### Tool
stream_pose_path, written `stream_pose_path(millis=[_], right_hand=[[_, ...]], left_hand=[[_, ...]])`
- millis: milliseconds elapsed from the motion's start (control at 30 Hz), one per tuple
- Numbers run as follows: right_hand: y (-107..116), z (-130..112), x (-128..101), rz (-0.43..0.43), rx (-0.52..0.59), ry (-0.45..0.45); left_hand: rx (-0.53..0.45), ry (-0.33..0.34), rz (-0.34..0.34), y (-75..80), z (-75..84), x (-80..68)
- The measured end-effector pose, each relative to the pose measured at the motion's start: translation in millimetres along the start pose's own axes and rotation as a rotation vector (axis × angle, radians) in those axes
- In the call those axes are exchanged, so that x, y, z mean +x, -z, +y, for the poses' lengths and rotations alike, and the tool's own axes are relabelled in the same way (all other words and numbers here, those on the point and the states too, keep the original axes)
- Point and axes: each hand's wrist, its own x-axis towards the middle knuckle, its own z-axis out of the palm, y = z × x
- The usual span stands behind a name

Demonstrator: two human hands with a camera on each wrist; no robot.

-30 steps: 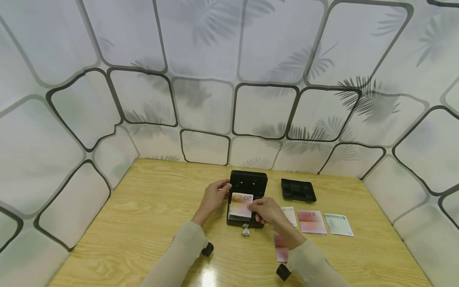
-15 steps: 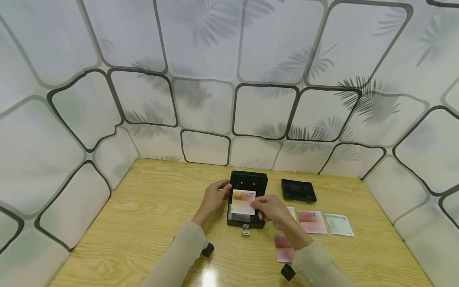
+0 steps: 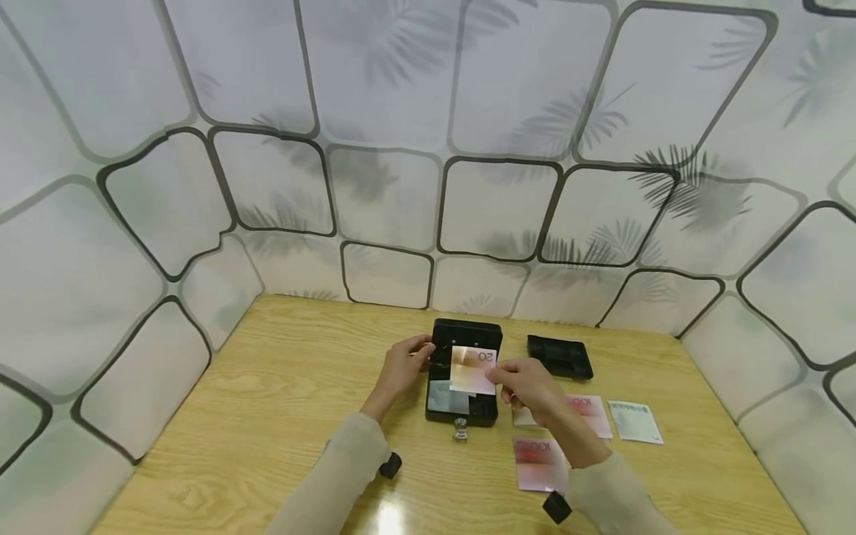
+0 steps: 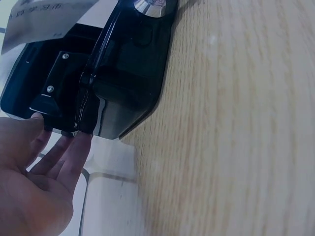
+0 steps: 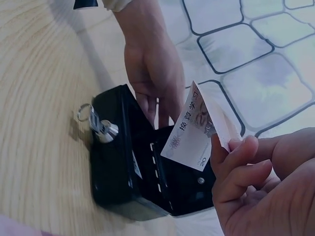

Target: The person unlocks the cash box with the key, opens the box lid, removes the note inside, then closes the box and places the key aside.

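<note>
A black cash box point(image 3: 488, 416) stands with its lid point(image 3: 468, 328) raised, keys point(image 5: 87, 114) hanging from its front lock. At the left side of the lid, my left hand point(image 3: 403, 368) holds the edge, thumb on the inside and fingers behind, as the left wrist view point(image 4: 39, 182) shows. My right hand point(image 3: 531, 385) pinches a 20 banknote point(image 3: 471, 369) by its right edge above the box. That note is slightly bent in the right wrist view. Inside the box lies a pale banknote point(image 3: 444, 397), partly covered by the raised note.
Right of the box lies a black tray insert point(image 3: 560, 357). Nearer are a pink 100 note point(image 3: 537, 464), another pink note point(image 3: 594, 414) and a pale green note point(image 3: 635, 422). A whitish note point(image 3: 524, 418) is partly hidden by my right hand. A patterned curtain point(image 3: 388, 197) borders the table.
The 20 banknote has moved up and to the right with my right hand, uncovering more of the pale note in the box. My left hand stays at the lid.
</note>
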Motion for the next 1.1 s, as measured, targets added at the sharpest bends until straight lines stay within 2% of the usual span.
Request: stream_pose_path(millis=[400,833,1100], right_hand=[[28,-4,-15,-0.004,-0.016,-0.001],[65,2,-35,-0.023,-0.012,-0.004],[90,10,-50,0.001,-0.033,-0.015]], left_hand=[[0.009,0.000,0.005,-0.6,0.5,-1.5],[0.018,-0.008,0.003,-0.3,0.7,0.2],[0.011,-0.010,0.005,-0.9,-0.2,0.8]])
